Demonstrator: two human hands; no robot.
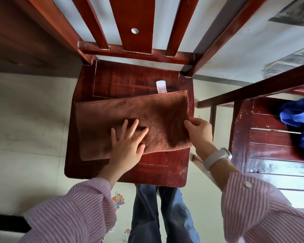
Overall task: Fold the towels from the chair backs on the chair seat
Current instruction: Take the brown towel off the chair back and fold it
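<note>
A brown towel [130,111] lies folded across the dark red wooden chair seat [126,79], with a white label [161,86] sticking out at its far edge. My left hand [127,142] rests flat on the towel's near middle, fingers spread. My right hand [199,132] pinches the towel's right edge, which is lifted slightly off the seat. A blue towel [298,120] lies bunched on the seat of a second chair [263,146] at the right.
The chair's slatted back [132,23] rises at the far side. A rail of the second chair [253,90] crosses close to my right hand. Pale tiled floor [25,120] lies to the left, with a small colourful packet [118,201] near my legs.
</note>
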